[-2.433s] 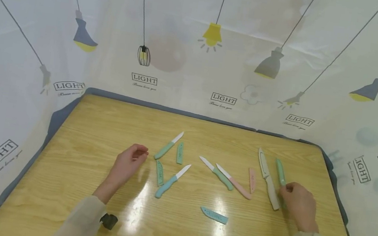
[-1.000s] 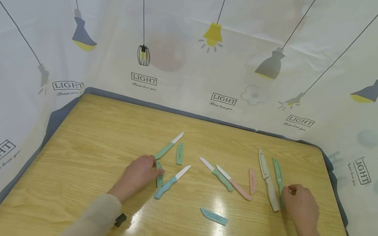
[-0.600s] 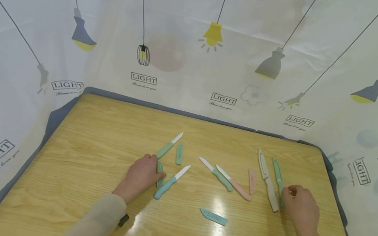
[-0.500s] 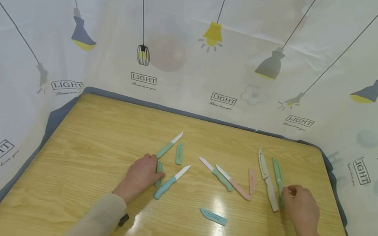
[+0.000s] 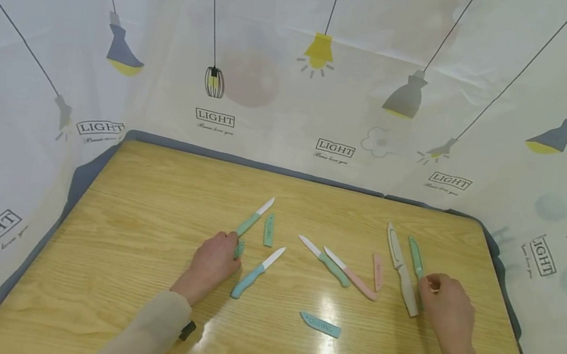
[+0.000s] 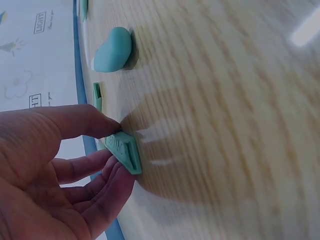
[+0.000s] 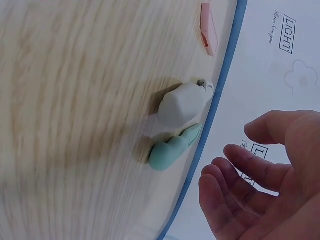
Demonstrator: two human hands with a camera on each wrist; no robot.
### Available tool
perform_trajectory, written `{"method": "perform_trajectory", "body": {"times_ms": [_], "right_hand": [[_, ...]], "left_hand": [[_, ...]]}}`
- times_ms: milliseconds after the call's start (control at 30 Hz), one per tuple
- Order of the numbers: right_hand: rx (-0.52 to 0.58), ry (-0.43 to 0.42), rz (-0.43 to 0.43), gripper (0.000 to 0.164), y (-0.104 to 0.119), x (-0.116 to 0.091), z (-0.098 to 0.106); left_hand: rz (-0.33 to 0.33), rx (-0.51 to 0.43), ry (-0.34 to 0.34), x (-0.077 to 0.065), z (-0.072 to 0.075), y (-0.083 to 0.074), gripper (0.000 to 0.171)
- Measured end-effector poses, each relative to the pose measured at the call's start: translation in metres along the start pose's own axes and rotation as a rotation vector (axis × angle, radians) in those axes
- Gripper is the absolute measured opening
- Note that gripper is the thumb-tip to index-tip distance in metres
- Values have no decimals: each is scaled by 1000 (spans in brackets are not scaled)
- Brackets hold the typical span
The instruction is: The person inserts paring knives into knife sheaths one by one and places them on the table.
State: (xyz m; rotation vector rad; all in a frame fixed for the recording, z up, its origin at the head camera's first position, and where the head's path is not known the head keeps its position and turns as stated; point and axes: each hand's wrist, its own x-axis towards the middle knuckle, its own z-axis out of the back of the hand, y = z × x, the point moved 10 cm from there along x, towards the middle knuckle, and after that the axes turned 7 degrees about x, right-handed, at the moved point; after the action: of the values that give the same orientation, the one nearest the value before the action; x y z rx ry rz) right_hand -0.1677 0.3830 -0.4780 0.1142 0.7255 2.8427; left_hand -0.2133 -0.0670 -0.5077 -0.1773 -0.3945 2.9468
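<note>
My left hand point(image 5: 213, 260) pinches a green knife sheath point(image 6: 122, 150) between thumb and fingers, low over the wooden table. Just beyond it lies a green-handled knife point(image 5: 249, 223) with a bare white blade. A blue-handled knife point(image 5: 247, 283), also bare, is right of the hand. At the right, my right hand point(image 5: 448, 312) hovers by the handle end of a green knife point(image 5: 415, 255) in its sheath. Its fingers are loosely curved and hold nothing, as the right wrist view shows. Alongside that knife rests a larger cream-handled knife point(image 5: 408, 292) with its blade covered.
A second green sheath point(image 5: 269, 230) lies near the left group. Mid-table, another green-handled knife point(image 5: 334, 269) and a pink-handled knife point(image 5: 361, 284) lie bare, close together. A pink sheath point(image 5: 377, 272) is beside them. Nearer the front lies a blue sheath point(image 5: 320, 324).
My left hand has moved right and taken hold of the green sheath. The sheathed green knife has shifted slightly left, and my right hand has let go of it.
</note>
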Motion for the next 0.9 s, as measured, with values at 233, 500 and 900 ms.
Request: {"method": "perform_trajectory", "body": {"times_ms": [233,500,900], "right_hand": [[4,-6,15,43,4,-1,0],[21,6,0,44,13,-2,-1],[24,8,17,40,36,-3,-7]], "left_hand": [[25,-18,11,0,-1,2,27],[65,-98,-36,4,10,6,36],[119,-550,-69,8,17,17,38]]}}
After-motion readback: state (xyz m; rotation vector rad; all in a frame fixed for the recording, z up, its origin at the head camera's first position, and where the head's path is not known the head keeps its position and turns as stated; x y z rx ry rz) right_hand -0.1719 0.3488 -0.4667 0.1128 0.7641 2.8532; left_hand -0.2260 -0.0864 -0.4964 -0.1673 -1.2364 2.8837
